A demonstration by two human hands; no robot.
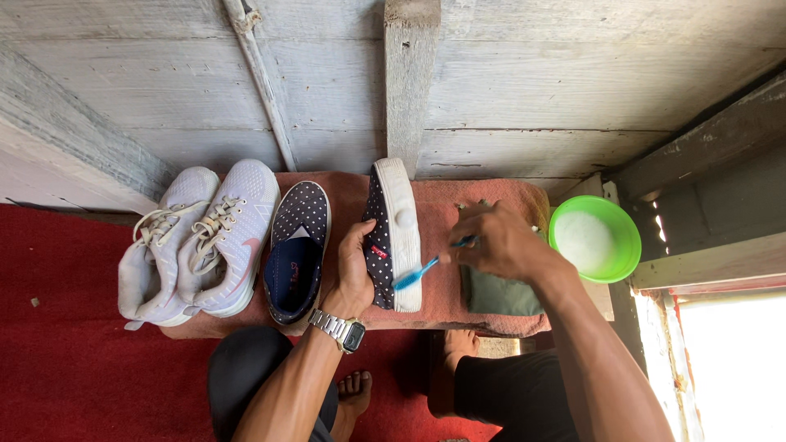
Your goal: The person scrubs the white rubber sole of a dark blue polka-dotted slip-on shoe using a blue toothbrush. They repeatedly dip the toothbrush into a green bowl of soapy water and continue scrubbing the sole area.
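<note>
Polka-dot shoe (pixel 391 237) is standing on edge on the towel (pixel 508 200), left hand (pixel 354 270) clamping it, right hand (pixel 499 241) closing on one blue toothbrush (pixel 417 272). Three more shoes (pixel 225 237) are lying alongside, one green bowl (pixel 626 237).

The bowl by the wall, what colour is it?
Bright green bowl, seen in the head view.

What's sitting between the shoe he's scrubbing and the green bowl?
In the head view, between the dotted slip-on shoe held on its side and the green bowl lie the right hand with the blue toothbrush, a dark folded cloth and the pinkish towel underneath.
</note>
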